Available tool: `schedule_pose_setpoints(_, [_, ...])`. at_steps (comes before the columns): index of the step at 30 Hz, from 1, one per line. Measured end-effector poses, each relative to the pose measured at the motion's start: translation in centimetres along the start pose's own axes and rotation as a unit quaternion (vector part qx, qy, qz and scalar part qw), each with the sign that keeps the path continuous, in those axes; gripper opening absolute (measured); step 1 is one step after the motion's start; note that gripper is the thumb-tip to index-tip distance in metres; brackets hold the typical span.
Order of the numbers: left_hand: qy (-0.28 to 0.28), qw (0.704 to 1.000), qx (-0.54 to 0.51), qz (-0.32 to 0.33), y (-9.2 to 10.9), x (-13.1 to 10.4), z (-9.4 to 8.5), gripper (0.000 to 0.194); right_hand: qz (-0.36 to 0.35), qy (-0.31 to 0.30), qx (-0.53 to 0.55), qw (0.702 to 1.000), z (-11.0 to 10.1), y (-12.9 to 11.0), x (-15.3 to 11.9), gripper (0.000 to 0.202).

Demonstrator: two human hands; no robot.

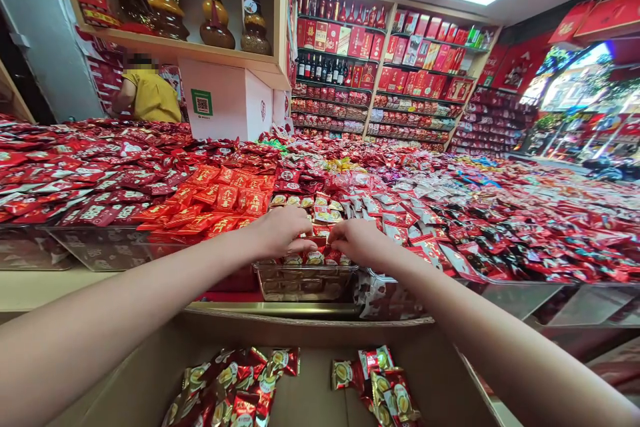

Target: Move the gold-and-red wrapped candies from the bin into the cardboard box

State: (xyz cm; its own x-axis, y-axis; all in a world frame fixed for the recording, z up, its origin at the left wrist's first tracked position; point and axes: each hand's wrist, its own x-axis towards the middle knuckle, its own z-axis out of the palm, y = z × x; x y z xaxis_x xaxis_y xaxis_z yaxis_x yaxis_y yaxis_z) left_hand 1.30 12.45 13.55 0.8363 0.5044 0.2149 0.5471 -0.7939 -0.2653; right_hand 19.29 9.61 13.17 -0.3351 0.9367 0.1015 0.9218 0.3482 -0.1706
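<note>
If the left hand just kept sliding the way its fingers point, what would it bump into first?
The left hand points rightward across the clear bin of red-and-gold wrapped candies. Its fingertips almost meet the right hand, so that hand would likely come first, though depth between them is hard to judge.

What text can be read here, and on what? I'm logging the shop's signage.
No text reads clearly.
White box: a green QR-code sticker, caption too small.
Orange packets: large characters, blurred.
Sweets under left hand and right hand: print too small.
Shelf boxes: illegible.
</note>
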Motion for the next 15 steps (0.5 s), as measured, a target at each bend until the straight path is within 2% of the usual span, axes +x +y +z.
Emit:
schedule_pose_setpoints(6, [-0.024, 1.0, 0.001, 0.013, -0.2, 1.2, 0.3, 0.019, -0.01, 0.001, -0.013, 1.0, 0.2, 0.1, 0.3, 0.017])
schedule_pose_setpoints(9, [-0.009, 1.0, 0.007, -0.004, -0.3, 0.9, -0.9, 0.016, -0.034, 0.069, -0.025, 0.997, -0.5, 0.1, -0.8, 0.018])
schedule_pose_setpoints(11, [0.031, 0.999, 0.008, -0.018, 0.6, -0.1, -2.4, 0.019, -0.081, 0.113, -0.01, 0.99, -0.2, -0.2, -2.7, 0.019])
schedule_pose_setpoints(12, [0.058, 0.998, 0.001, -0.022, 1.5, -0.9, -3.0, 0.021, -0.11, 0.111, 0.008, 0.988, 0.5, -0.4, -3.9, 0.019])
schedule_pose_setpoints(13, [0.092, 0.995, -0.017, -0.015, 2.8, -1.9, -3.2, 0.023, -0.141, 0.084, 0.033, 0.986, 1.7, -0.6, -5.3, 0.018])
schedule_pose_setpoints(14, [0.12, 0.992, -0.044, -0.002, 4.5, -2.9, -2.9, 0.023, -0.166, 0.039, 0.056, 0.984, 3.5, -0.8, -6.6, 0.017])
schedule_pose_setpoints(15, [0.117, 0.99, -0.076, 0.004, 6.4, -4.0, -2.0, 0.023, -0.189, -0.022, 0.069, 0.979, 5.8, -1.0, -7.8, 0.015])
